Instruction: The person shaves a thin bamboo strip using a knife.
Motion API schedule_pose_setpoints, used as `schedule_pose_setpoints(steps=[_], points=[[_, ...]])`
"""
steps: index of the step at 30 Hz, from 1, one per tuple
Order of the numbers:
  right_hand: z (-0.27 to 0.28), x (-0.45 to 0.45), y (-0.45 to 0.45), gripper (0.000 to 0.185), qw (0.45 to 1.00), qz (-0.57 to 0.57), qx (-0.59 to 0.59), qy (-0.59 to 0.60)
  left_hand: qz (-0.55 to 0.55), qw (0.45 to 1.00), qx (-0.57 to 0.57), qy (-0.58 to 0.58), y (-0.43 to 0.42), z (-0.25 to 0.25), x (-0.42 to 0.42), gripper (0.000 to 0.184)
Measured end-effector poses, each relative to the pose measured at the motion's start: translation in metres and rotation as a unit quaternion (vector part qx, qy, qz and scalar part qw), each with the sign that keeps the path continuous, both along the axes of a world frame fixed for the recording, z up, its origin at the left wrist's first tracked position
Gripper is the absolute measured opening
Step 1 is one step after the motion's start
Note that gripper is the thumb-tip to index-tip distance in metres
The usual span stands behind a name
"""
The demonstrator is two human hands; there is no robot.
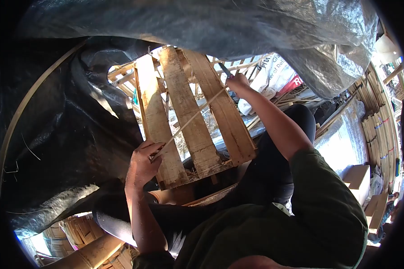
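A thin, pale bamboo strip (191,119) runs slantwise above a slatted wooden pallet (184,105). Its lower end is pinched between the fingers of my left hand (143,162), by the pallet's near left corner. My right hand (239,85) is closed around a knife (225,70), whose dark blade points up and away from me. The strip's upper end reaches my right hand, where the fingers hide how it meets the knife.
Black plastic sheeting (63,121) hangs at the left, and grey sheeting (202,27) droops overhead. Beyond the pallet lies a printed white sack (271,74). Bundled bamboo strips (377,130) and a cardboard box (358,183) stand at right. A bamboo pole (87,255) lies at lower left.
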State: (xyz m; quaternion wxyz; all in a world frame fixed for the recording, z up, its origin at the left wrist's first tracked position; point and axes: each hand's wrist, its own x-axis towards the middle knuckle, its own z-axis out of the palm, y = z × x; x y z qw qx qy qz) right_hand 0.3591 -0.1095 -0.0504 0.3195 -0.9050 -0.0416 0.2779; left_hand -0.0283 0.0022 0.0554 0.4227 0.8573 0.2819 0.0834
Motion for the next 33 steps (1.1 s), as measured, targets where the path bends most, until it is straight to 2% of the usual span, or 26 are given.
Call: schedule_pose_setpoints(steps=[2,5,7,10,12,13,14,15,16,17,18,19,20,21,22,24,26,28,29,31,33], points=[[0.001,0.007,-0.009,0.037,0.995,0.062,-0.054,-0.061,-0.024,0.999,0.021,-0.007,0.002,-0.001,-0.002,0.030],[0.000,0.008,-0.011,0.036,0.990,0.096,-0.064,-0.078,-0.030,0.999,0.043,0.009,0.005,-0.002,-0.005,0.032],[0.000,0.007,-0.012,0.035,0.993,0.091,-0.045,-0.053,0.005,0.998,0.027,0.048,0.003,0.003,-0.005,0.030],[0.005,0.005,-0.016,0.031,0.997,0.069,-0.024,-0.022,0.009,0.999,0.037,0.012,0.001,0.000,-0.008,0.025],[0.009,0.008,-0.021,0.040,0.977,0.191,-0.047,-0.079,-0.003,0.999,0.035,0.022,-0.001,0.006,-0.010,0.023],[0.011,0.016,-0.019,0.041,0.929,0.303,-0.147,-0.151,-0.013,0.999,0.033,0.032,-0.001,0.010,-0.011,0.022],[0.025,0.020,-0.021,0.040,0.891,0.375,-0.172,-0.189,-0.011,0.999,0.032,0.035,0.000,0.013,-0.010,0.022],[0.094,-0.007,-0.021,0.040,0.912,0.337,-0.203,-0.118,-0.006,0.999,0.013,0.051,-0.001,0.016,-0.010,0.023],[0.112,-0.004,-0.029,0.038,0.918,0.313,-0.195,-0.144,-0.001,0.998,-0.007,0.068,-0.002,0.018,-0.011,0.023],[0.118,0.013,-0.042,0.033,0.897,0.333,-0.205,-0.207,0.001,0.998,-0.005,0.066,-0.002,0.021,-0.015,0.023],[0.113,0.034,-0.062,0.029,0.896,0.303,-0.142,-0.292,-0.020,0.998,-0.014,0.061,0.000,0.024,-0.019,0.023],[0.142,0.036,-0.075,0.026,0.915,0.286,-0.112,-0.261,-0.040,0.997,-0.024,0.056,0.003,0.028,-0.023,0.024],[0.156,0.037,-0.087,0.028,0.903,0.232,-0.129,-0.339,-0.040,0.997,-0.022,0.055,0.004,0.032,-0.029,0.024],[0.163,0.047,-0.097,0.029,0.903,0.231,-0.095,-0.349,-0.032,0.998,-0.027,0.044,0.006,0.039,-0.038,0.024],[0.165,0.060,-0.108,0.030,0.903,0.228,-0.061,-0.358,-0.025,0.999,-0.032,0.033,0.007,0.046,-0.047,0.025],[0.135,0.116,-0.126,0.030,0.896,0.208,-0.021,-0.393,0.007,0.995,-0.080,0.055,0.011,0.067,-0.071,0.024],[0.123,0.148,-0.135,0.031,0.885,0.181,0.017,-0.429,0.049,0.981,-0.081,0.167,0.004,0.105,-0.084,0.023],[0.125,0.166,-0.139,0.034,0.910,0.096,0.001,-0.404,0.099,0.982,-0.105,0.124,-0.002,0.119,-0.109,0.022],[0.127,0.169,-0.143,0.034,0.909,0.092,0.001,-0.406,0.100,0.984,-0.093,0.111,-0.005,0.123,-0.127,0.022],[0.127,0.173,-0.149,0.036,0.911,0.014,0.002,-0.413,0.118,0.985,-0.090,0.091,-0.011,0.127,-0.159,0.018],[0.119,0.182,-0.154,0.037,0.904,0.008,0.017,-0.427,0.147,0.981,-0.097,0.084,-0.021,0.136,-0.191,0.017]])
